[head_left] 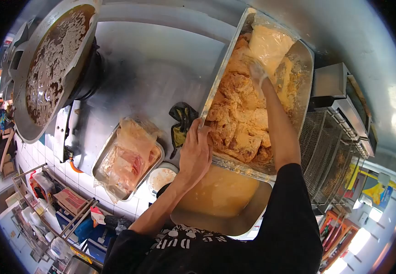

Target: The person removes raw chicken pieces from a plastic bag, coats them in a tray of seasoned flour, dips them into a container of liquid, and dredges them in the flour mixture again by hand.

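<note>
A deep metal tray (308,75) holds coated pieces of raw meat (236,102), covered in orange-yellow breading. Loose breading powder (290,86) lies along its right side, and a clear plastic bag of powder (271,48) sits at the far end. My left hand (196,148) grips the tray's near left corner, fingers curled over the rim. Inside the tray, my right hand (256,72) is over the coated meat, just below the bag. It is dusted with powder and blurred, so its fingers cannot be made out.
Below the tray stands a metal pan of yellowish liquid (220,189). To the left are a smaller tray of bagged raw meat (129,164), a black-and-yellow cloth (182,121) and a large pan of bubbling oil (56,64). Wire fryer baskets (328,150) stand on the right.
</note>
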`<action>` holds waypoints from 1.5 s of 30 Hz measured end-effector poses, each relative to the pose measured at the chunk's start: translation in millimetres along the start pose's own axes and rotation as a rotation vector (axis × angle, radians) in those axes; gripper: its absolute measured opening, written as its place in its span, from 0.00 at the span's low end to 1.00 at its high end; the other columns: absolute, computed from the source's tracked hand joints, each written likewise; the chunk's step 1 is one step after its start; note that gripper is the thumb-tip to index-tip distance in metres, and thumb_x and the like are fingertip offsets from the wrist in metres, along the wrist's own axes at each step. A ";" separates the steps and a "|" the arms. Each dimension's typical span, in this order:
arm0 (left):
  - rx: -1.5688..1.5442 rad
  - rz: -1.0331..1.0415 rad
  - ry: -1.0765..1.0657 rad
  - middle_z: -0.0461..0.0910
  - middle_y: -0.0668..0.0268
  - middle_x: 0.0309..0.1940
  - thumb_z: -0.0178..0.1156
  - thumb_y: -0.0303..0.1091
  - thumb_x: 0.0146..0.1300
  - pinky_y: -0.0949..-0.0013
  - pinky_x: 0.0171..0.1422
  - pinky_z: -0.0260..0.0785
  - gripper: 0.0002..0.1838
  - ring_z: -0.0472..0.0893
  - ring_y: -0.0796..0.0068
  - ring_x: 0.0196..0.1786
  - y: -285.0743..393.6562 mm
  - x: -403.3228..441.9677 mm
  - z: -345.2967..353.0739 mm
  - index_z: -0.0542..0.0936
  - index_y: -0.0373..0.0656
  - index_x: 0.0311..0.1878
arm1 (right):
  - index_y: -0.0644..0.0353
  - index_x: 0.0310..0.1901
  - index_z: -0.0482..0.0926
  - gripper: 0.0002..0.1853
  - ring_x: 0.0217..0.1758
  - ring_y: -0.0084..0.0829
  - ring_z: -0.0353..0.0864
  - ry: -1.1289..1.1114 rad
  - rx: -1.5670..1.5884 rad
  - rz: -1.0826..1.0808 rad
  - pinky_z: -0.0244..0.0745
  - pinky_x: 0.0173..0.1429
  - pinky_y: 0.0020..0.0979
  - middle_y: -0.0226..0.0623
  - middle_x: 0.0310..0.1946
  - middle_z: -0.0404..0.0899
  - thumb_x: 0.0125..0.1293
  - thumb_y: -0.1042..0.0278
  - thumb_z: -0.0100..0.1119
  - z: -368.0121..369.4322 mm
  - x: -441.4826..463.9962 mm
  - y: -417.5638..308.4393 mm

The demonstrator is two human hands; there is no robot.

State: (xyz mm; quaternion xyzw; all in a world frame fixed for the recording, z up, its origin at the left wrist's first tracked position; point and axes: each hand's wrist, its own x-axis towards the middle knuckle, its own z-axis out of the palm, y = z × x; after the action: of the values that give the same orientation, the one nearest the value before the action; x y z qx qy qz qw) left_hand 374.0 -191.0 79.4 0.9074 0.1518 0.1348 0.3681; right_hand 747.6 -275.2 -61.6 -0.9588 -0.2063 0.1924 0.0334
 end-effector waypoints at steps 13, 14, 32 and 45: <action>-0.009 0.016 0.006 0.58 0.43 0.60 0.52 0.14 0.52 0.52 0.42 0.73 0.27 0.71 0.39 0.53 -0.9 -1.4 -1.7 0.58 0.36 0.57 | 0.61 0.68 0.59 0.30 0.67 0.36 0.63 -0.740 0.010 -0.324 0.62 0.68 0.35 0.45 0.66 0.60 0.70 0.54 0.50 -14.0 -77.9 -38.4; -0.015 0.007 0.017 0.58 0.43 0.60 0.52 0.14 0.52 0.52 0.43 0.73 0.27 0.71 0.39 0.53 -1.6 -2.8 0.4 0.58 0.35 0.57 | 0.61 0.68 0.59 0.30 0.67 0.36 0.63 -0.766 0.080 -0.292 0.62 0.69 0.35 0.45 0.67 0.60 0.70 0.54 0.50 -20.9 -93.2 -34.8; -0.021 0.053 0.076 0.59 0.43 0.60 0.50 0.13 0.50 0.53 0.46 0.73 0.28 0.69 0.37 0.57 0.5 -3.8 0.5 0.58 0.37 0.57 | 0.60 0.66 0.64 0.30 0.69 0.43 0.62 -0.129 0.363 -0.025 0.60 0.70 0.39 0.48 0.69 0.58 0.70 0.48 0.42 -30.1 -67.5 64.3; -0.039 0.003 0.048 0.60 0.43 0.59 0.48 0.12 0.49 0.52 0.49 0.70 0.28 0.68 0.38 0.57 -0.7 -0.2 1.7 0.59 0.36 0.56 | 0.60 0.46 0.82 0.16 0.50 0.43 0.80 0.061 -0.493 -0.512 0.75 0.54 0.38 0.47 0.46 0.81 0.63 0.63 0.49 -12.9 -34.2 -74.0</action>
State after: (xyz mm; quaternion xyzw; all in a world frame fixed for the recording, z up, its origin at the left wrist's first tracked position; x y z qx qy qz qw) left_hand 374.3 -191.7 77.6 0.8967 0.1568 0.1601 0.3818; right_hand 695.4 -221.4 -27.0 -0.8606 -0.4789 0.0935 -0.1459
